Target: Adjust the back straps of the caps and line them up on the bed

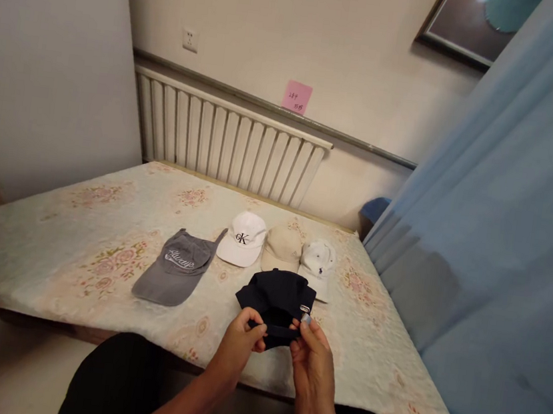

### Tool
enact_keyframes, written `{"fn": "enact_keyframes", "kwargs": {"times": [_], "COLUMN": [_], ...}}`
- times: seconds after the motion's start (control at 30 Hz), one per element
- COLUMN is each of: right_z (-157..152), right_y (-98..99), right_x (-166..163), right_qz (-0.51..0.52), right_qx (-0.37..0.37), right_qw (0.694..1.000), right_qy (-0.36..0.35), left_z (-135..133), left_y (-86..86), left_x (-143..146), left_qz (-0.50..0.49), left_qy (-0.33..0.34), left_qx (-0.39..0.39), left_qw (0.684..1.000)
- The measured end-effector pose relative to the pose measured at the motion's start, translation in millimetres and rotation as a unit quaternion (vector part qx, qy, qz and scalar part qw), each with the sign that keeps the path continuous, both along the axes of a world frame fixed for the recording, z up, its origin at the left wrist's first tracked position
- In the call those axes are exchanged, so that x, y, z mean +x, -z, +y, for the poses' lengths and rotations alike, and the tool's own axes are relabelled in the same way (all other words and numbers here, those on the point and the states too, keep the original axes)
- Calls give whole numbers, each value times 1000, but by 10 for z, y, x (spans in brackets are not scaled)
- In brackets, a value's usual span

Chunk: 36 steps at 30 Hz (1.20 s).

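A black baseball cap (279,290) is between my hands, its back strap and metal buckle turned toward me. My left hand (246,338) pinches the left part of the strap. On the right, my right hand (312,356) grips the strap close below the buckle. Just beyond the black cap lie a beige cap (282,248), a white cap with black letters (243,238) and a white cap with a small dark emblem (318,264). A flattened grey cap (177,269) with white lettering rests to the left.
The caps lie on a bed with a flowered cover (113,261). A radiator (229,141) and a wall bound its far side. A blue curtain (478,245) hangs along the right. My knees are at the near edge.
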State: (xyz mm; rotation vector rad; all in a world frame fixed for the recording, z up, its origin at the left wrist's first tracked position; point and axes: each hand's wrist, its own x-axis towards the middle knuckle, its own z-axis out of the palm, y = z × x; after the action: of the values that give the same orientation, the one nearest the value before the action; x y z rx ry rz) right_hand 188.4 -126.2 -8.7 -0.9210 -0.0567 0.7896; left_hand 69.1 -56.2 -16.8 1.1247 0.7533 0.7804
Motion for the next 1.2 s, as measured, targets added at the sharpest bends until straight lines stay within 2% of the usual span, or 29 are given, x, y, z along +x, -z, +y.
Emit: {"fn": "enact_keyframes", "kwargs": {"times": [0.17, 0.3, 0.37, 0.4, 0.5, 0.57, 0.63, 0.77, 0.9, 0.97, 1.03, 1.2], "right_z": [3, -12, -25, -30, -30, -21, -12, -8, -19, -25, -30, -35], "right_y": [2, 5, 18, 26, 41, 40, 32, 14, 7, 4, -2, -13], "right_x": [33, 71, 94, 102, 101, 76, 44, -3, -20, -24, -26, -24], "right_qz": [-2, 2, -3, -5, -9, -9, -4, 2, 3, 6, 11, 26], "right_qx": [29, 40, 40, 37, 34, 35, 37, 43, 45, 43, 43, 53], "right_qw": [1000, 999, 999, 999, 999, 999, 999, 999, 999, 999, 999, 998], "right_qy": [-7, -16, -15, -11, 4, 4, -1, -5, -11, -15, -18, -31], "left_z": [20, 63, 88, 94, 66, 13, -41, -73, -17, 4, 11, 11], "left_y": [-34, -17, -20, -31, -108, -176, -232, -247, -143, -82, -43, -76], "left_x": [-37, -85, -148, -187, -290, -311, -279, -98, 78, 116, 122, 104], "left_qz": [3, 39, 92, 124, 194, 192, 173, 176, 243, 260, 254, 188], "left_qy": [-5, 35, 56, 57, 10, -19, -11, 48, 112, 125, 130, 128], "left_qx": [-3, 2, 42, 86, 273, 382, 460, 548, 556, 540, 515, 411], "left_qw": [1000, 999, 993, 987, 942, 904, 871, 816, 787, 791, 808, 883]}}
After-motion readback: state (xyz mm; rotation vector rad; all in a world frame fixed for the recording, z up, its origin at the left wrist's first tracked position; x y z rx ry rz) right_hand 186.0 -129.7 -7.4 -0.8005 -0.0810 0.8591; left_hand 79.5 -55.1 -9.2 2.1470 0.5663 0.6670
